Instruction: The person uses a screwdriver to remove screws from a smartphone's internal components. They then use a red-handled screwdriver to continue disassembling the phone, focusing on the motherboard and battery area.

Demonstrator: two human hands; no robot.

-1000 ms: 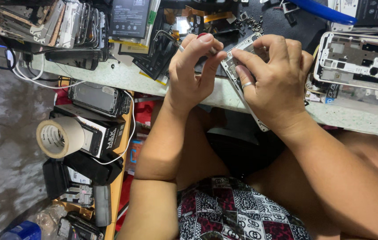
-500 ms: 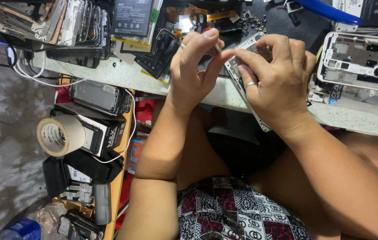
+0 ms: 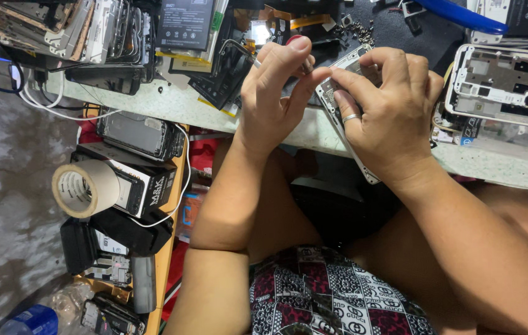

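**Two hands on an opened phone at the workbench edge**

Two hands meet over an opened phone body (image 3: 352, 93) that juts off the pale workbench edge (image 3: 202, 105). The right hand (image 3: 388, 118), a ring on one finger, wraps the phone from above, fingers curled and pressed on its frame. The left hand (image 3: 276, 93) touches the phone's upper left corner, thumb and forefinger pinched together on a small tool too hidden to name. Right of the phone lies a white phone frame (image 3: 502, 84). Well left of it and below the bench, a roll of masking tape (image 3: 84, 188) rests on stacked black phones (image 3: 137, 133).
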